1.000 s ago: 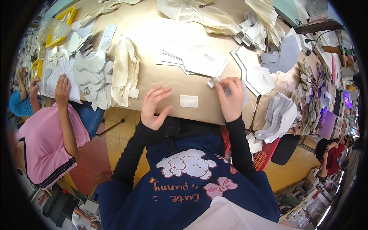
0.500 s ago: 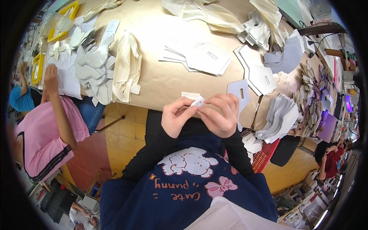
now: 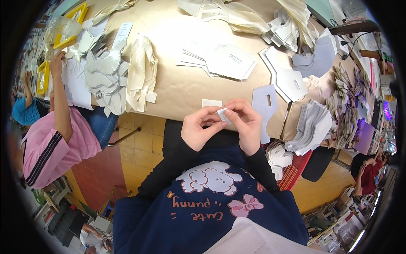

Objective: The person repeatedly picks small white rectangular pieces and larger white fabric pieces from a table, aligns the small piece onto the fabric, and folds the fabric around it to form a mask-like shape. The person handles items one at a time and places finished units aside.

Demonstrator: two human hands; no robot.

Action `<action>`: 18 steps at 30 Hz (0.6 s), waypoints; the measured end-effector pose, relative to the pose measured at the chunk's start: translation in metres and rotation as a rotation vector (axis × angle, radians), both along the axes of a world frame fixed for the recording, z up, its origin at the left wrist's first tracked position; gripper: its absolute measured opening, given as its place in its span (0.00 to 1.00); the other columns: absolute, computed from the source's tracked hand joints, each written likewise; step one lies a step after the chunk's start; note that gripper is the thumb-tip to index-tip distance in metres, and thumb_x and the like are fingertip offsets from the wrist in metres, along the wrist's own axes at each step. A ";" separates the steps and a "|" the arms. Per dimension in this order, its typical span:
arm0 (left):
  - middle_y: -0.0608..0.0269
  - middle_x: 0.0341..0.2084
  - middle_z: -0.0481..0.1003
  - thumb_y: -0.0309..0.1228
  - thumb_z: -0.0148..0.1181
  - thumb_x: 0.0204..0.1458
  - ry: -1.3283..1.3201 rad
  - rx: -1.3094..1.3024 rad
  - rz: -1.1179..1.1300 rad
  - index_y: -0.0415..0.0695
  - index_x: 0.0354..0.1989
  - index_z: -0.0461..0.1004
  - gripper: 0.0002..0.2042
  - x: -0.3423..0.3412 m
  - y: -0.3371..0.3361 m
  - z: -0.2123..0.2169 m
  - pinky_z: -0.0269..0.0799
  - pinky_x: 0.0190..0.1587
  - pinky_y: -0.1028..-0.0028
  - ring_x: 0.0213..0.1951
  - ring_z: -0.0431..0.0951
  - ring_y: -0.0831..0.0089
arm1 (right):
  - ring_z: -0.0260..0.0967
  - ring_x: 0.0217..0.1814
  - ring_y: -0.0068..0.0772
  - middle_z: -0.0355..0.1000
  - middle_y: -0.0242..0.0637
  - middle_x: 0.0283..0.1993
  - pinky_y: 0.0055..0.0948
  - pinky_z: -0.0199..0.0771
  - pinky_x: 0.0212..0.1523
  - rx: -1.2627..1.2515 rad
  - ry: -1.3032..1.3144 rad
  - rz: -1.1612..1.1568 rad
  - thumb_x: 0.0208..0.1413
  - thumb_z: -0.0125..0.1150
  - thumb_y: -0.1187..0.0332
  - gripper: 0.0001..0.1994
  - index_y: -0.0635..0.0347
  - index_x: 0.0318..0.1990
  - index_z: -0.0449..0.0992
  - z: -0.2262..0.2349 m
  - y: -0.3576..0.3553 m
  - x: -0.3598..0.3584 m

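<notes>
My left hand [image 3: 201, 129] and my right hand [image 3: 244, 122] meet just in front of the table's near edge. Between their fingertips they pinch a small white piece [image 3: 222, 114] together. A small white rectangular patch [image 3: 212, 103] lies on the brown table [image 3: 182, 84] right behind my hands. A grey cut-out panel with a slot [image 3: 265, 103] hangs over the table edge beside my right hand. My dark blue top with a cloud print fills the lower middle of the view.
A stack of white cut panels [image 3: 220, 61] lies mid-table, with more grey panels [image 3: 287, 80] to the right. Cream fabric [image 3: 141, 72] and white shapes [image 3: 103, 78] lie to the left. A person in a pink top [image 3: 55, 139] works at the left. Piles [image 3: 313, 125] sit right.
A second ago my hands lay apart on the table near the patch. They then came together off the table edge holding a small white piece, and have stayed so.
</notes>
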State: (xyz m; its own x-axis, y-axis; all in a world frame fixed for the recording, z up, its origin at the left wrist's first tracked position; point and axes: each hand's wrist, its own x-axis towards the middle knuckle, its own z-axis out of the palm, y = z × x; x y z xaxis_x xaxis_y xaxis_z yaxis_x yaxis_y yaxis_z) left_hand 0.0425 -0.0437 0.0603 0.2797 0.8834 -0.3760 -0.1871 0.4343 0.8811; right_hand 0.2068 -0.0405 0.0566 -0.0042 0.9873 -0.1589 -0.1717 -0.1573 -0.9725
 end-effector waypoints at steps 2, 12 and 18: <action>0.58 0.40 0.80 0.20 0.63 0.57 0.090 0.114 -0.010 0.34 0.47 0.78 0.10 -0.001 0.002 0.001 0.74 0.49 0.76 0.42 0.80 0.76 | 0.68 0.44 0.25 0.73 0.35 0.43 0.25 0.69 0.49 -0.023 0.021 0.015 0.58 0.65 0.76 0.04 0.66 0.40 0.80 0.003 0.002 0.001; 0.59 0.39 0.80 0.23 0.62 0.60 -0.140 0.017 0.305 0.35 0.46 0.76 0.08 -0.003 0.007 -0.009 0.74 0.48 0.76 0.42 0.80 0.76 | 0.72 0.44 0.22 0.77 0.33 0.42 0.24 0.71 0.50 -0.077 -0.006 0.056 0.58 0.66 0.75 0.07 0.67 0.43 0.78 0.009 0.002 -0.004; 0.59 0.41 0.80 0.24 0.62 0.60 -0.258 -0.047 0.276 0.34 0.50 0.75 0.12 -0.001 0.005 -0.011 0.74 0.49 0.75 0.42 0.79 0.76 | 0.74 0.42 0.21 0.77 0.33 0.39 0.21 0.73 0.48 -0.170 0.052 0.059 0.58 0.66 0.78 0.07 0.68 0.43 0.78 0.008 -0.001 -0.001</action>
